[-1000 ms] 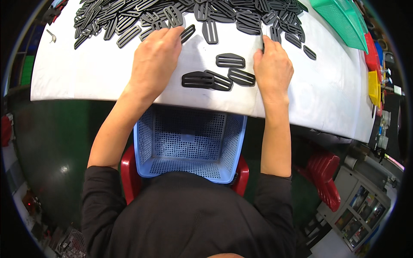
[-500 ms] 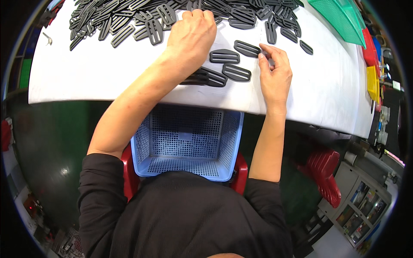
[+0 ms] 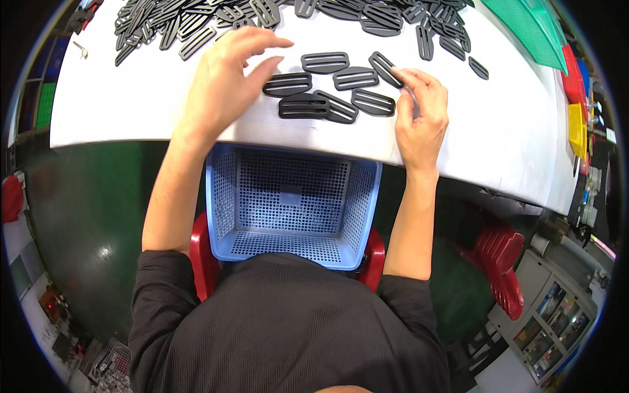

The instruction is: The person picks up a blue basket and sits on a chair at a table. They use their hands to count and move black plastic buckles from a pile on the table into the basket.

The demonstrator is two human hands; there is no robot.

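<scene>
Several black plastic slider buckles (image 3: 356, 78) lie in a loose group near the front edge of the white table, two of them overlapping. My right hand (image 3: 424, 118) is at the right of this group, its fingertips closed on the end of one slanted slider buckle (image 3: 384, 68). Left of the group, my left hand (image 3: 226, 82) hangs over the table, thumb and fingers apart and nothing between them. Nearest to its thumb is another slider buckle (image 3: 287, 84). Farther back, a big heap of the same buckles (image 3: 190, 23) spreads along the table.
Below the table edge, a blue perforated plastic basket (image 3: 291, 223) sits against my body. A green basket (image 3: 527, 29) stands at the far right of the white table (image 3: 131, 105), with a yellow bin (image 3: 577, 131) beside it. A red chair (image 3: 498, 262) is at the right.
My left hand has drawn back from the heap to the left and opened, uncovering more buckles in the group. The buckle at my right hand has turned to a steeper slant.
</scene>
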